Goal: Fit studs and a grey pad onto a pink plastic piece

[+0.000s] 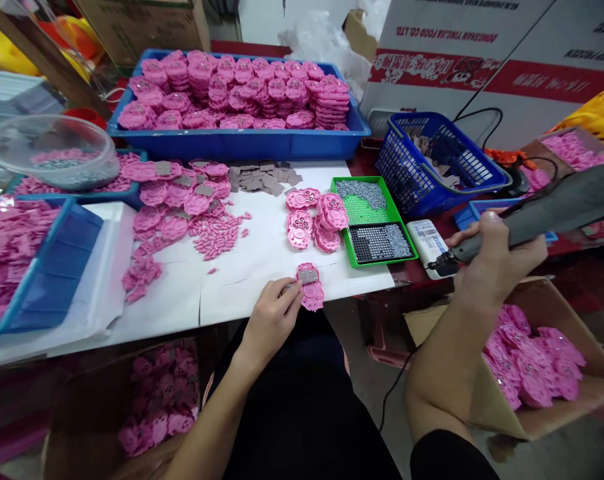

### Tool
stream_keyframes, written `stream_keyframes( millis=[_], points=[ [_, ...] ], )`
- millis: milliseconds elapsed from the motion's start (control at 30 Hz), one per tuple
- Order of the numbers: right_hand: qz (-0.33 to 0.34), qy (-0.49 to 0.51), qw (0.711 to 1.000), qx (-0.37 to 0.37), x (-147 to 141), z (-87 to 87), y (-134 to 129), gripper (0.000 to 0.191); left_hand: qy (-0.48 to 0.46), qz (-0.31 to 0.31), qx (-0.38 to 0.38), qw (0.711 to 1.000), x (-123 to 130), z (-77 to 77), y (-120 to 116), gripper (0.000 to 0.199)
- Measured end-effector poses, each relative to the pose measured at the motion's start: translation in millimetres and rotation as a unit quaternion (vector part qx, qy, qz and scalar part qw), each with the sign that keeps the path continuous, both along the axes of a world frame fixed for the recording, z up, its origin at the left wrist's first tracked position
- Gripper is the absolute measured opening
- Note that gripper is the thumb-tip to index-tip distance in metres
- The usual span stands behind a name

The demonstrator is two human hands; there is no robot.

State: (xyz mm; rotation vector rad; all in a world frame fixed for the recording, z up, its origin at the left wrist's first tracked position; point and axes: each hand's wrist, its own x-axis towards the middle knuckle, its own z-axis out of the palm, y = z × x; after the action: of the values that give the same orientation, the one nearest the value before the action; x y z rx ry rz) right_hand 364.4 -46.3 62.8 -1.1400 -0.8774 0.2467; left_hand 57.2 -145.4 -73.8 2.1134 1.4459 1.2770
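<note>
My left hand (275, 317) pinches a pink plastic part (313, 295) at the table's front edge; a grey plate (308, 275) lies across the part's upper half. Raised at the right, my right hand (495, 260) grips a dark electric screwdriver (532, 213), its tip pointing left above a white box (429, 243). Just beyond the left hand sit several pink parts (299, 230) in a small cluster. Beside them is a green tray (353, 250) with small screws (365, 193) in its back half and a black perforated plate (372, 243) in its front half.
A blue tray (232, 141) of stacked pink parts stands at the back. Grey plates (267, 177), small pink pieces (217, 237) and more pink parts lie left of centre. A blue basket (442, 193) stands right. Open cartons (542, 420) of pink parts flank my legs.
</note>
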Motion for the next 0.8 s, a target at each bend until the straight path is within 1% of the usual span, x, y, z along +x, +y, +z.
stream_keyframes(
  millis=[167, 333, 433, 567, 800],
  points=[
    [0.034, 0.06, 0.997, 0.023, -24, 5.2, -5, 0.021, -0.001, -0.003, -0.007, 1.0, 1, -2.3, 0, 0.025],
    [0.05, 0.056, 0.997, 0.033, -37, 6.2, -5, 0.02, -0.001, -0.001, -0.01, 1.0, 3, -0.9, 0, 0.028],
    [0.059, 0.069, 0.995, 0.027, -39, 4.9, -6, 0.018, -0.014, -0.008, -0.024, 1.0, 2, 1.5, 1, 0.028],
    [0.058, 0.051, 0.997, 0.021, -37, 3.1, -5, 0.017, -0.031, -0.029, -0.059, 0.997, 0, 4.0, 4, 0.026],
    [0.027, 0.061, 0.997, 0.044, -31, 8.8, -1, 0.011, -0.028, -0.032, -0.052, 0.998, 4, 1.8, 3, 0.024]
  ],
)
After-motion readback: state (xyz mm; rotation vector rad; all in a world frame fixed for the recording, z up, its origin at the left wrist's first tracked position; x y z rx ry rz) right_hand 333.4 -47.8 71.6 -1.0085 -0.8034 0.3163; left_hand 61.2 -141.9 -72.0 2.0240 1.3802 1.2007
